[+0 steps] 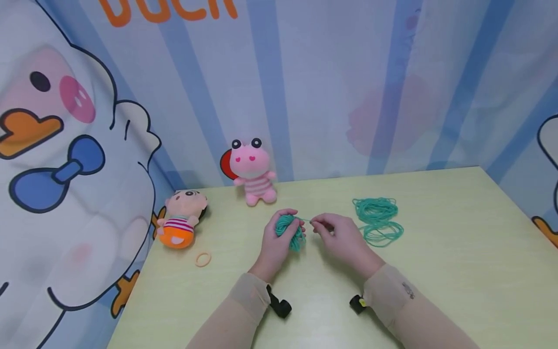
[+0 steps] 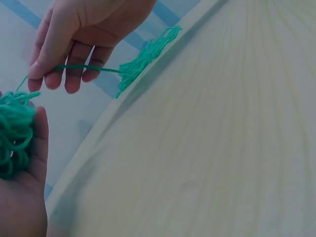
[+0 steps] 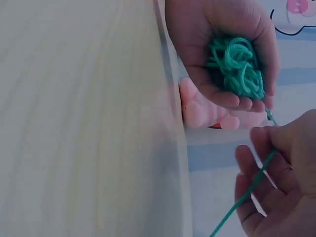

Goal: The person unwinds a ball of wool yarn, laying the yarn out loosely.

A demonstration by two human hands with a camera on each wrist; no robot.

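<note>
A bundle of green yarn (image 1: 285, 225) lies in my left hand (image 1: 276, 245), whose fingers and thumb curl round it. To its right, my right hand (image 1: 342, 237) pinches the strand between thumb and forefinger, close to the bundle. In the right wrist view the strand (image 3: 242, 198) runs from the bundle through the pinch and across the right palm. It leads on to a loose heap of green yarn (image 1: 376, 211) on the table, right of and beyond the right hand. Both hands are above the table, a short gap apart.
On the pale wooden table (image 1: 457, 271) a pink plush toy (image 1: 257, 177) sits near the back edge. A plush doll in orange shorts (image 1: 178, 220) leans at the left edge, with a small orange ring (image 1: 203, 259) in front of it. A printed curtain (image 1: 322, 87) hangs behind.
</note>
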